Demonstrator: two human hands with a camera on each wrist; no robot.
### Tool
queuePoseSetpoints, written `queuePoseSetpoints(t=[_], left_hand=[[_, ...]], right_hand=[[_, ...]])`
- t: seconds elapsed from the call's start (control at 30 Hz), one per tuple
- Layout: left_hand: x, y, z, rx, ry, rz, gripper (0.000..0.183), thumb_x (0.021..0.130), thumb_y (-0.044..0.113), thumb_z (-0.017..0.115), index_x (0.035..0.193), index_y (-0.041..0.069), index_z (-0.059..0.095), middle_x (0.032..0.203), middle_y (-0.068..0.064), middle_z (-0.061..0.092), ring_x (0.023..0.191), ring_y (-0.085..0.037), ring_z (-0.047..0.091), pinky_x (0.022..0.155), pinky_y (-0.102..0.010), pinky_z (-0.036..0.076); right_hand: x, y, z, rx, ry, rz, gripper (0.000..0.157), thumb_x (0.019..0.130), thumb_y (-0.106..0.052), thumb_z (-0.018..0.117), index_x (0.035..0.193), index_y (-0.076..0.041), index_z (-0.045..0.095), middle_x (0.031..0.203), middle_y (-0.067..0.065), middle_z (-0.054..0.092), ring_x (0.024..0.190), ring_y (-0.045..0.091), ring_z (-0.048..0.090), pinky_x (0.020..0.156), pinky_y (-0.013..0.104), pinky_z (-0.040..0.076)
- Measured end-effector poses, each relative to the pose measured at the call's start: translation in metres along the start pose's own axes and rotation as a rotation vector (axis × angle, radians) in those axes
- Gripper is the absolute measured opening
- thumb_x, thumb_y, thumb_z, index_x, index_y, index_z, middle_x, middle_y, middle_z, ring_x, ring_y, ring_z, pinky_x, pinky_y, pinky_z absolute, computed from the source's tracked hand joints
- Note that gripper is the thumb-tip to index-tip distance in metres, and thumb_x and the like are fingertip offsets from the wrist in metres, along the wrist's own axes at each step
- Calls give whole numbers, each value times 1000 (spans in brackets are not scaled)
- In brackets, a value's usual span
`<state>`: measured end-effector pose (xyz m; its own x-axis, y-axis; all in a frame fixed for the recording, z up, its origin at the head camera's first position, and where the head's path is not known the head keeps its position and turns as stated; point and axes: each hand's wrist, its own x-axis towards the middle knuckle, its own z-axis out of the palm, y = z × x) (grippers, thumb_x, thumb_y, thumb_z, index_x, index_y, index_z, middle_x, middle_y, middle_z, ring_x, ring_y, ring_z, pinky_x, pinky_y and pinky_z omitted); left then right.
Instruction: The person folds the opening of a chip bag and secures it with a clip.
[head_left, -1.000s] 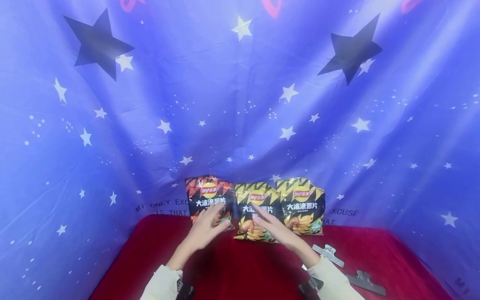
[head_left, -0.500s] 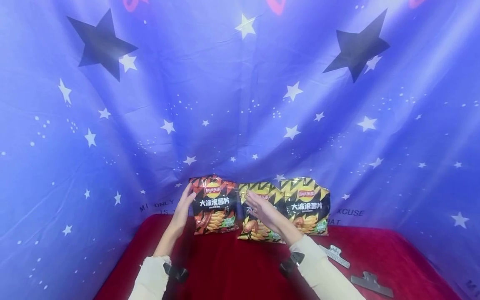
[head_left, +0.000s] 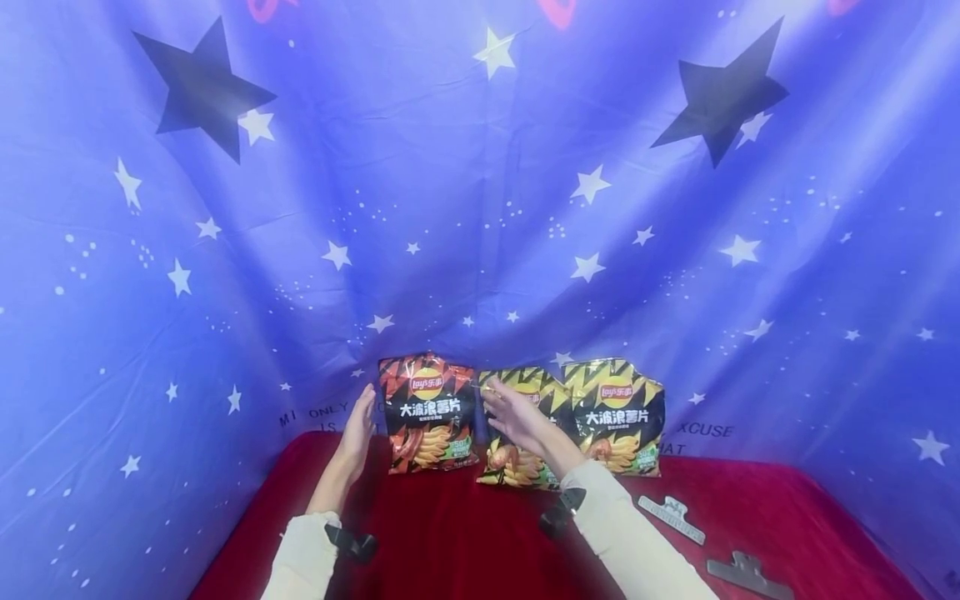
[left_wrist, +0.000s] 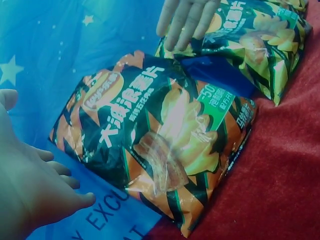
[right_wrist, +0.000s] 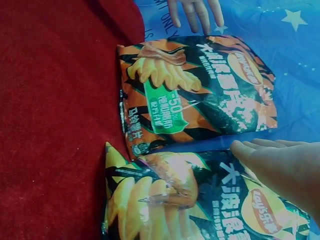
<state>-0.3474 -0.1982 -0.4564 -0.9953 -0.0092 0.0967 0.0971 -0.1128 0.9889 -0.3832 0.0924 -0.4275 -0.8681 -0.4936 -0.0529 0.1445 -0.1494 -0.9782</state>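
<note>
Three chip bags stand side by side against the blue cloth: a red-and-black bag (head_left: 429, 412) at left, a yellow-and-black bag (head_left: 510, 471) in the middle and another yellow-and-black bag (head_left: 621, 417) at right. My left hand (head_left: 356, 433) is beside the red bag's left edge, fingers extended; the left wrist view shows a gap between hand (left_wrist: 35, 187) and bag. Over the middle bag my right hand (head_left: 521, 421) reaches toward the red bag, fingers extended, hiding part of the yellow one. Whether it touches that bag I cannot tell. Neither hand holds anything.
A silver clip (head_left: 673, 518) and a dark grey clip (head_left: 748, 575) lie on the red velvet table cover (head_left: 465, 542), right of my right forearm. Behind the bags hangs a blue star-patterned cloth (head_left: 450, 208).
My left hand has moved from in front of the red bag to its left side. My right hand has shifted slightly left and upward across the middle bag. The bags look unmoved.
</note>
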Motion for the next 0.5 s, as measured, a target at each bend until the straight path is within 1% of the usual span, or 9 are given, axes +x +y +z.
queuePoseSetpoints(t=[0.07, 0.17, 0.23, 0.37, 0.5], left_hand=[[2, -4, -3, -22, -16, -8, 73, 109, 39, 24, 161, 0, -8, 168, -25, -10, 156, -42, -12, 126, -61, -7], [4, -9, -7, -64, -32, -32, 72, 109, 40, 22, 161, -1, -8, 168, -25, -10, 157, -42, -10, 127, -59, -7], [6, -12, -10, -80, -42, -48, 72, 109, 42, 20, 161, 0, -7, 168, -26, -8, 157, -43, -9, 126, -60, -7], [8, -18, -14, -108, -59, -90, 73, 108, 46, 19, 162, 2, -4, 169, -26, -2, 157, -45, -4, 127, -60, -4], [10, -22, -13, -108, -62, -132, 75, 108, 50, 19, 162, 2, 1, 167, -30, 5, 155, -50, 3, 127, -60, 0]], right_hand=[[3, 3, 1, 28, -5, 13, 69, 112, -38, 26, 161, 1, -5, 167, 30, 0, 156, 45, -1, 128, 56, 4], [5, 7, 3, 24, -14, 24, 71, 112, -39, 26, 160, 1, -6, 167, 31, -2, 156, 46, -1, 128, 55, 3], [6, 9, 4, 21, -12, 25, 73, 111, -40, 29, 161, 1, -5, 166, 32, -1, 156, 46, 0, 128, 55, 4], [10, 12, 9, -18, 0, 28, 76, 110, -41, 34, 161, 2, -2, 165, 35, 0, 155, 48, 2, 128, 54, 4], [14, 15, 14, -44, 10, 47, 78, 109, -40, 37, 159, 6, -2, 163, 39, -2, 154, 51, 1, 127, 55, 4]])
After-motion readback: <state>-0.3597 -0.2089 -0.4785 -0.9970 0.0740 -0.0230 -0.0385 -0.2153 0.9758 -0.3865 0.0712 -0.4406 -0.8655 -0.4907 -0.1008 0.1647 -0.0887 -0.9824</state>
